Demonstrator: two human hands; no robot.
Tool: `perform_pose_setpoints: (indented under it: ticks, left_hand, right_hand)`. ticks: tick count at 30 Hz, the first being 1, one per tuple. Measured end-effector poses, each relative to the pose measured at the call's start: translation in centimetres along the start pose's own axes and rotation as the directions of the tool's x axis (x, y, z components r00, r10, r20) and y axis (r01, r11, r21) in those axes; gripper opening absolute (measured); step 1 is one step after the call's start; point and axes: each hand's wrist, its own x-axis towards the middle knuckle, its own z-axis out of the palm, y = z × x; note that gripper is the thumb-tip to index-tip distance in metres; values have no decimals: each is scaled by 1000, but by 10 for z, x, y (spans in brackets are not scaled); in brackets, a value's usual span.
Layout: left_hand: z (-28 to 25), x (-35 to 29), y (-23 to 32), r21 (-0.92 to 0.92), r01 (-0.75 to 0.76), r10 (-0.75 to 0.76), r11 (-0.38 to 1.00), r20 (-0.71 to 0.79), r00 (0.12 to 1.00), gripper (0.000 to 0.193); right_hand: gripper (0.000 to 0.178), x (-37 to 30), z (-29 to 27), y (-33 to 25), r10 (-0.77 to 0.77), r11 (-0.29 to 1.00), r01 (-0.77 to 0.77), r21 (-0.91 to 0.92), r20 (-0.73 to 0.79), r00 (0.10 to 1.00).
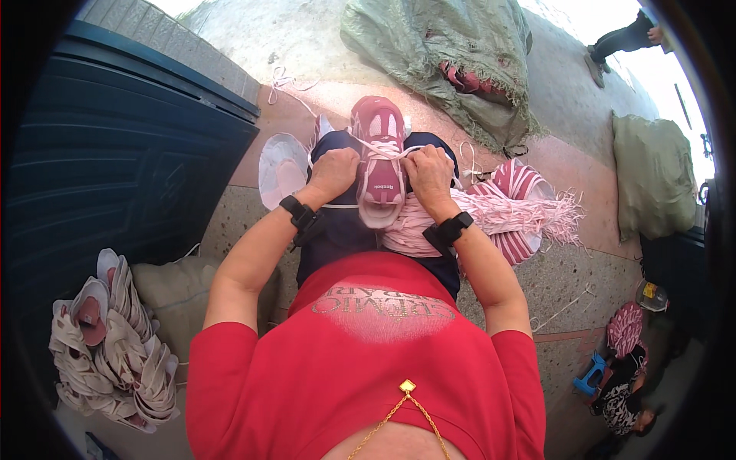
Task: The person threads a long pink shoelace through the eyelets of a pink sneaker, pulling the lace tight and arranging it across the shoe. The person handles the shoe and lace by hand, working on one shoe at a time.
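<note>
A dusky pink shoe upper [382,181] with a pale tongue rests lengthwise between my knees, its heel end toward me. A white shoelace [383,149] crosses its eyelet area and is pulled out to both sides. My left hand [336,173] is closed on the lace at the upper's left. On the right side, my right hand [430,175] pinches the lace's other part close to the upper. A thick bundle of pink laces [498,217] lies across my right thigh and beyond it. The fingertips are partly hidden.
Pink-striped uppers [521,180] lie right of my leg; a whitish upper [280,169] lies left. Beige uppers [119,349] are stacked lower left beside a sack [180,295]. Green sacks [437,46] stand ahead and right. A dark blue door [130,138] borders the left. Another person [625,399] is lower right.
</note>
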Motion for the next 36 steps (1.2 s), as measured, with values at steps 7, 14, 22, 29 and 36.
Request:
perform_pose_setpoints:
  ticks: [7,14,22,29,36]
  left_hand:
    - [3,3,7,109,-36,34,993,18,999,21]
    - [4,-3,23,160,-63,89,985,-156,984,19]
    - [-5,-26,47,428,-29,38,903,-13,999,29]
    - [-2,-15,23,200,-48,12,979,178,984,22]
    - [-16,3,43,69,-202,205,977,-45,978,18]
  right_hand:
    - [19,1,5,2,-45,999,45,-3,9,999]
    - [23,-1,8,5,-54,999,54,-8,41,998]
    - [34,-4,-15,1,-72,997,77,1,359,930]
    - [20,-11,3,17,-101,969,47,244,213,972]
    - [13,-17,12,9,93,835,-126,536,87,992]
